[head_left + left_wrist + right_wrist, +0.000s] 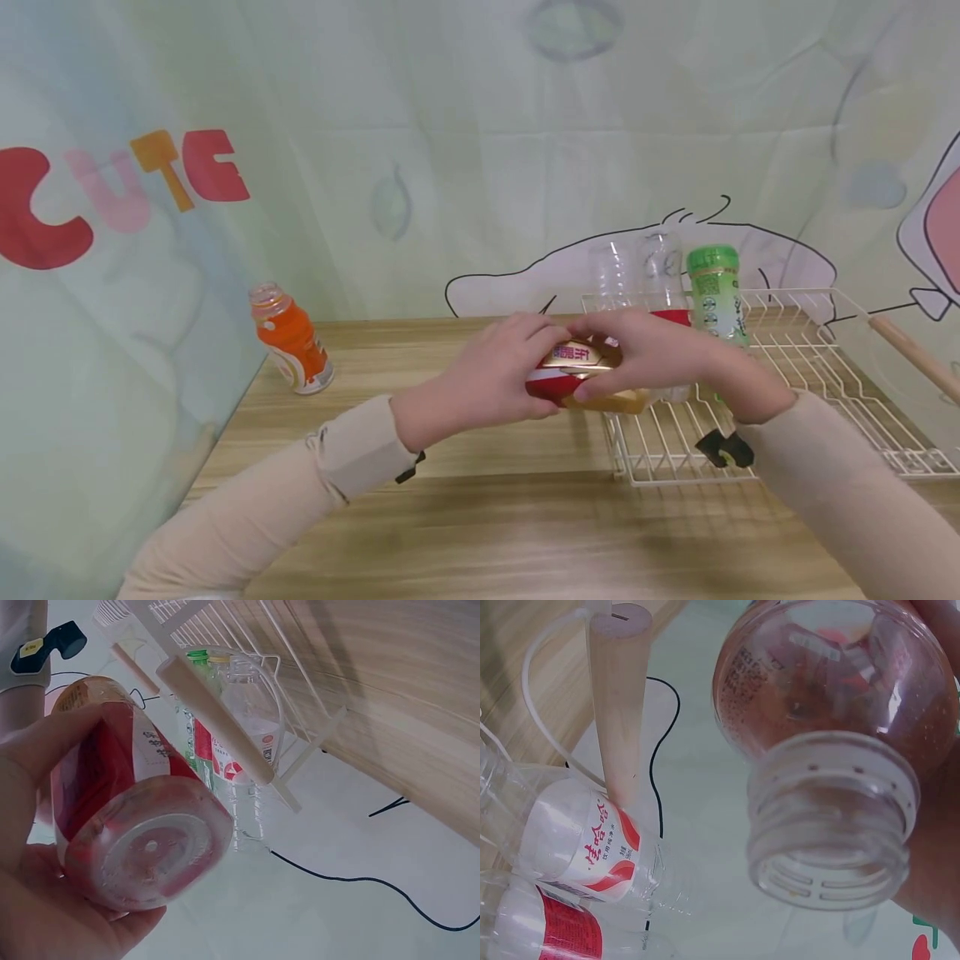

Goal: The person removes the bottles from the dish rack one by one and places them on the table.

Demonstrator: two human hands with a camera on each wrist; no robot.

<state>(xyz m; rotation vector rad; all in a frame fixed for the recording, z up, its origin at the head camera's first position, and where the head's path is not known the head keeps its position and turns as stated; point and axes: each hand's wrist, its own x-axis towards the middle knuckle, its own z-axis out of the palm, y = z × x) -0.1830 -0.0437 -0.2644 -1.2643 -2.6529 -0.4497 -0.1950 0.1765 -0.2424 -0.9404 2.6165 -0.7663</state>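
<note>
Between my two hands lies an uncapped plastic bottle (573, 367) with a red and gold label, tilted on its side. My left hand (498, 367) grips it round the base end; the left wrist view shows the clear bottle base (154, 851) past the thumb. My right hand (652, 350) holds the other end, thumb in front and fingers over the top. In the right wrist view the open bottle mouth (829, 859) points toward the camera. The hands are beside the left edge of a white wire rack (637, 482).
Inside the rack stand clear bottles (611, 271) and a green bottle (716, 292). A wooden handle (911, 354) juts from the rack's right side. An orange bottle (292, 337) without a cap stands at the left on the wooden table (465, 533). A printed curtain (337, 167) hangs behind.
</note>
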